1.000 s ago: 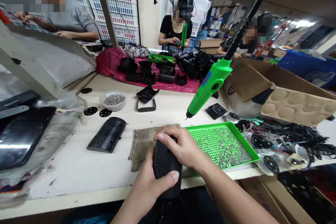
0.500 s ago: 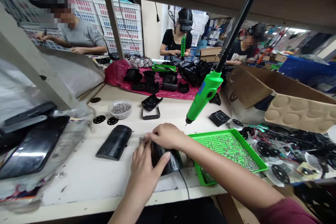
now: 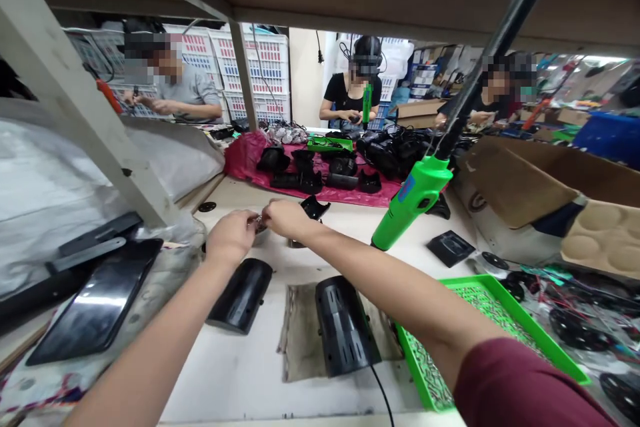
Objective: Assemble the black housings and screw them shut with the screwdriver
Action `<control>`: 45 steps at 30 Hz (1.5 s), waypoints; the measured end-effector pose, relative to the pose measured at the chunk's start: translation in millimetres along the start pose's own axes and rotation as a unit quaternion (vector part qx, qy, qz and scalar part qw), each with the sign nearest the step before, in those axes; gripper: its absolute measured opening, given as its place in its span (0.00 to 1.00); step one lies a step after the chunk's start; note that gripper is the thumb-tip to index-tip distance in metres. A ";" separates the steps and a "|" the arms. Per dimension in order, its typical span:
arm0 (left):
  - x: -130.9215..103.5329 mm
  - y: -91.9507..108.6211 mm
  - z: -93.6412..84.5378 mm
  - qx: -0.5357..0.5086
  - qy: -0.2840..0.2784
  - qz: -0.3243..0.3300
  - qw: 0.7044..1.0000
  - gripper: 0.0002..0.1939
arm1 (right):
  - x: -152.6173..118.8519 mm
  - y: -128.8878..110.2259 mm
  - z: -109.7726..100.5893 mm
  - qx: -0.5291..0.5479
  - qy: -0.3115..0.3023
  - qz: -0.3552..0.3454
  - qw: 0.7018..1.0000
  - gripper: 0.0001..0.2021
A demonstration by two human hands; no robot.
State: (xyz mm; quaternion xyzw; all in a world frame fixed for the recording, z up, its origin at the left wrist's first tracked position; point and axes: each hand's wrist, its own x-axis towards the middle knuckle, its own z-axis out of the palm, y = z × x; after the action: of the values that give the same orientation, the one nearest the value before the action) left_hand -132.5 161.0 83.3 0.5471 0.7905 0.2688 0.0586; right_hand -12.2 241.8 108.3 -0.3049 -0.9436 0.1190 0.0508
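Note:
Both my hands have their fingertips together over a round bowl [image 3: 261, 238] of small metal screws, which they largely hide. My left hand [image 3: 231, 235] reaches in from the left with its fingers pinched. Opposite it, my right hand [image 3: 287, 219] is also closed at the fingertips; what either pinches is too small to make out. Nearer me, a curved black plastic housing [image 3: 345, 323] with slots and a cable lies on a worn brown pad [image 3: 303, 340], untouched. A second black curved shell [image 3: 241, 297] rests below my left wrist.
A green electric screwdriver [image 3: 413, 203] hangs above the table, right of my hands. At the right are a green tray [image 3: 560, 363] of screws, a cardboard box [image 3: 515, 180] and tangled wires with parts. Black parts lie on pink plastic [image 3: 240, 163]; several people work beyond.
Both hands have left the black housing on the pad and moved forward and left to the screw bowl. The housing now lies uncovered. The whole view has shifted slightly.

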 end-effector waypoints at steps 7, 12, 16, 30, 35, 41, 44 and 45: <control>33.9 -18.4 18.4 0.130 -0.063 -0.021 0.989 0.13 | 50.8 2.3 23.4 -0.039 -0.020 0.023 0.999 0.15; 28.0 -20.9 19.7 0.108 -0.030 -0.010 0.994 0.12 | 45.5 14.0 27.1 -0.004 0.011 0.024 1.000 0.14; 28.4 -23.6 16.6 0.044 -0.008 -0.002 0.999 0.12 | 37.6 21.2 28.3 0.054 0.047 0.014 0.997 0.13; -88.4 29.1 19.2 -0.367 -0.014 -0.101 0.924 0.17 | -101.4 29.8 3.3 0.362 0.140 -0.002 0.921 0.02; -135.1 49.5 37.9 -0.496 -0.093 -0.186 0.843 0.22 | -200.1 49.4 12.7 0.415 0.153 0.092 0.892 0.04; -139.4 54.7 51.5 -0.522 -0.124 -0.209 0.818 0.28 | -225.0 54.1 27.6 0.403 0.153 0.131 0.893 0.02; -140.0 57.7 51.9 -0.524 -0.113 -0.201 0.820 0.29 | -224.2 51.3 26.2 0.363 0.167 0.118 0.909 0.03; -140.3 58.3 52.1 -0.524 -0.108 -0.194 0.822 0.29 | -224.3 50.5 25.1 0.345 0.171 0.109 0.916 0.05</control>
State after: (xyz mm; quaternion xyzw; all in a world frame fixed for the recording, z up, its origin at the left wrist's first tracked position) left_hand -8.4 69.0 39.4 0.2950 0.6090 0.5651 0.4720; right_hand 193.5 144.9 65.9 -0.3853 -0.7815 0.3882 0.3001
